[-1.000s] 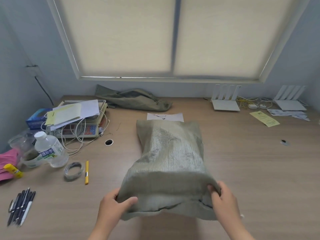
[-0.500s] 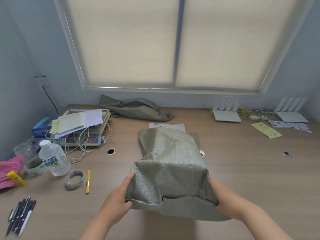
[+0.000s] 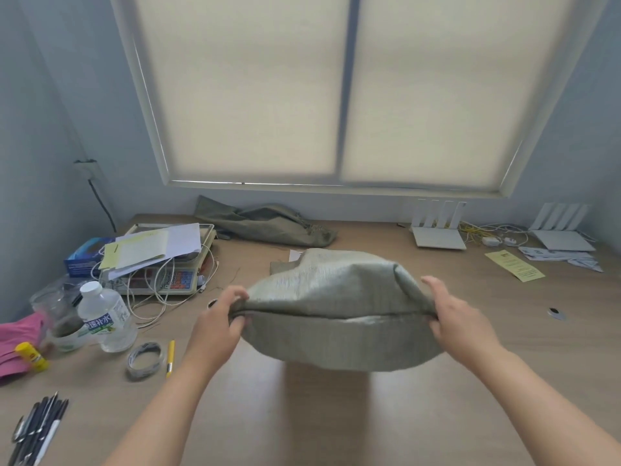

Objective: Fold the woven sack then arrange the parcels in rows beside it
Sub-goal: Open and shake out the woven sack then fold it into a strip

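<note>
Two hands hold the sack (image 3: 336, 307) at mid-tabletop (image 3: 336, 425), one at each end of a crease that runs across it. The left hand (image 3: 218, 317) pinches the left end, its fingers (image 3: 235, 292) curled over the top layer and the thumb pressed in from the near side. The right hand (image 3: 460, 317) clamps the right end between the thumb below and its fingers (image 3: 433, 284), which lie nearly straight over the top. The sack's near part hangs clear of the wood, with a shadow under it; its far end lies flat on the tabletop.

A second sack (image 3: 268, 223) lies crumpled by the wall under the window. To the left are a scale (image 3: 168, 280) stacked with papers, a bottle (image 3: 104, 314), a tape roll (image 3: 145, 359) just beside a yellow pen (image 3: 170, 354), and a bunch of dark pens (image 3: 37, 428) at the near edge. To the right are two routers (image 3: 437, 233) and a yellow leaflet (image 3: 514, 269).
</note>
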{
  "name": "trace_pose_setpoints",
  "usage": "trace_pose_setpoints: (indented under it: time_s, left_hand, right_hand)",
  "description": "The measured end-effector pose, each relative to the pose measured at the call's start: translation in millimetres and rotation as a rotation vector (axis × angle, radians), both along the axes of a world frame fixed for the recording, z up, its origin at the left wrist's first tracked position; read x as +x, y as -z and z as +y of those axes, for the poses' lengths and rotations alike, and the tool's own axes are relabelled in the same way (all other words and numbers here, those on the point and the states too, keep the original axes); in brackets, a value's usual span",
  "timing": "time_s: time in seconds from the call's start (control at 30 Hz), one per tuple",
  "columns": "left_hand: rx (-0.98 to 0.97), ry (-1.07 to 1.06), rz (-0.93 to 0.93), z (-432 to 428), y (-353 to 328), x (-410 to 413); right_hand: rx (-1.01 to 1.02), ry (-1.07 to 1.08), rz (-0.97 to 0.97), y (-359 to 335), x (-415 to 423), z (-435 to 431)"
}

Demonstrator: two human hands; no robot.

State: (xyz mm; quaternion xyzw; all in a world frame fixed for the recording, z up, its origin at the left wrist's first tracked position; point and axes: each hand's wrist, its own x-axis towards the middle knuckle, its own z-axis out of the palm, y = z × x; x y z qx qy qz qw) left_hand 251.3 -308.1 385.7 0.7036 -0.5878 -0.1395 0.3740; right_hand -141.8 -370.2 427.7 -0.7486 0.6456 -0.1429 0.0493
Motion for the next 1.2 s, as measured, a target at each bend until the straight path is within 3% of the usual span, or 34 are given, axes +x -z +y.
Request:
trace_pose_setpoints:
  time_s: [0.17, 0.4, 0.6, 0.8, 0.97, 1.1, 1.2]
  left_hand:
    - [-0.138, -0.1, 0.05, -19, -31, 11]
    - [-0.059, -0.12, 0.069, -26, -54, 27]
    - [-0.32, -0.2, 0.175, -40, -111, 31]
    - [-0.131, -0.067, 0.106, -37, -103, 33]
    - [-0.238, -0.075, -0.019, -42, -135, 36]
    - [-0.421, -0.129, 0.051, -55, -181, 40]
    - [-0.408, -0.164, 0.092, -60, -187, 42]
  right_hand:
    - [-0.187, 0.066, -0.101, -35, 3, -11]
    - [0.01, -0.163, -0.256, -57, -14, -16]
    - [-0.225, -0.301, -0.391, -115, -19, -31]
    - [-0.358, -0.276, -0.163, -95, -21, -41]
    - [-0.359, -0.234, -0.186, -127, -25, -47]
    - [-0.571, -0.2, -0.386, -174, -24, -49]
    - [-0.499, -0.184, -0.56, -180, -23, -53]
